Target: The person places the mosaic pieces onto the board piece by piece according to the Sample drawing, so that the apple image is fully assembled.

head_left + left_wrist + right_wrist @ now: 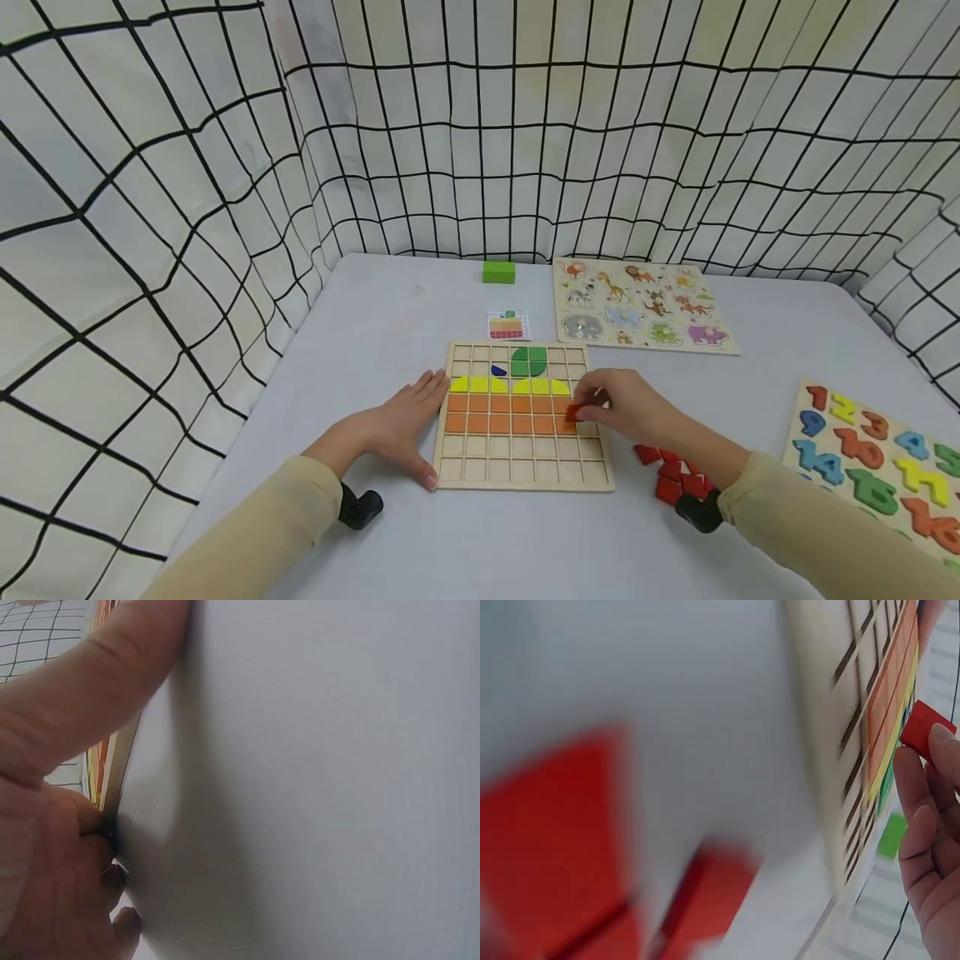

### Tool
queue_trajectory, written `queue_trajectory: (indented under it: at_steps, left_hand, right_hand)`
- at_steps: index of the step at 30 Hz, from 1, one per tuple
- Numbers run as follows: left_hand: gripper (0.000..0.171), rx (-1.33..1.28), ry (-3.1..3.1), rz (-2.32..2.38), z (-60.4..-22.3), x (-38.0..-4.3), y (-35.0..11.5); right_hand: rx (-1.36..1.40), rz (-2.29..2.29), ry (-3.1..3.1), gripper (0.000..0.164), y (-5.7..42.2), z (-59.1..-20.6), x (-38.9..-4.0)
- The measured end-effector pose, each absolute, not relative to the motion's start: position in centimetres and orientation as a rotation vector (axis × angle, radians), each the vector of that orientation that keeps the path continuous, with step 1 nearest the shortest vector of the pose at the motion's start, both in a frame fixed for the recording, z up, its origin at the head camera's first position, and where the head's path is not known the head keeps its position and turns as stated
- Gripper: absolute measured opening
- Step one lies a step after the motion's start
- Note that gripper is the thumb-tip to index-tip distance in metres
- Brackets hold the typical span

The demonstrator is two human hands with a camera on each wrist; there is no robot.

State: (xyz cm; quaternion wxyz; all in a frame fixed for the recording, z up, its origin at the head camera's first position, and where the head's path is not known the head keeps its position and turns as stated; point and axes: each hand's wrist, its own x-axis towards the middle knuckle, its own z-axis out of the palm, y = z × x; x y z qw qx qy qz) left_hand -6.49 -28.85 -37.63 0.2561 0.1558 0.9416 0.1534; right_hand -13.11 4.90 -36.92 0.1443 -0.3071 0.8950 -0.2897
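Observation:
A wooden grid board (525, 486) lies on the table with orange, yellow, green and blue pieces in its upper cells; its lower rows are bare wood. My left hand (401, 425) lies spread along the board's left edge, fingers extended and thumb (90, 682) near the lower corner. Between thumb and fingertips, my right hand (630, 402) pinches a red square tile (922, 729) over the board's right side, near the end of the orange rows. Beneath my right forearm is a pile of loose red tiles (669, 490), partly hidden by it.
A small pattern card (508, 325) lies just beyond the board, with a green block (498, 272) farther back. An animal puzzle (637, 304) sits at the back right and a number puzzle (873, 467) at the right. Black netting (480, 150) surrounds the table.

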Motion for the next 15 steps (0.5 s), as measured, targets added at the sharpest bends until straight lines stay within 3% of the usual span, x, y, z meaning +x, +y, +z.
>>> queue_trajectory:
  at_steps: [8, 15]
  left_hand:
    - [0.138, 0.439, 2.550, 0.439, -37.6, -6.5, -29.0]
    - [0.138, 0.453, 2.533, 0.459, -37.3, -6.6, -29.1]
  right_hand:
    - [-0.905, -0.894, 2.460, 0.004, -5.4, -36.8, -11.1]
    - [-1.010, -0.797, 2.419, 0.007, -9.5, -36.5, -9.5]
